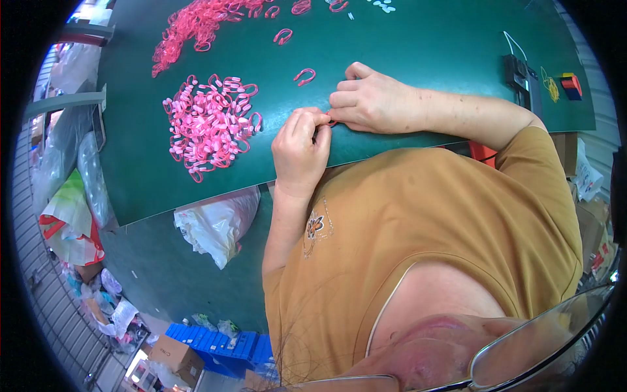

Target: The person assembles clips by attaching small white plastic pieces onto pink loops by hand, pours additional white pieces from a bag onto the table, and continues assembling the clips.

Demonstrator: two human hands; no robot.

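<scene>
My left hand [302, 145] and my right hand [372, 101] meet at the near edge of the green table, fingertips pinched together. Between them shows a sliver of a small reddish-pink loop [332, 123]; most of it is hidden by the fingers. Just beyond the hands lies a single open pink loop [305, 77], with another loop [283, 36] farther away. To the left of my left hand spreads a heap of pink loops with pale pink end pieces [210, 127].
A second heap of pink loops [196, 26] lies at the far left of the table [418, 46]. Small white pieces [383, 6] are at the far edge. A black device [517, 73] and a yellow-and-red object [571, 86] stand right. A white plastic bag [219, 225] hangs below the edge.
</scene>
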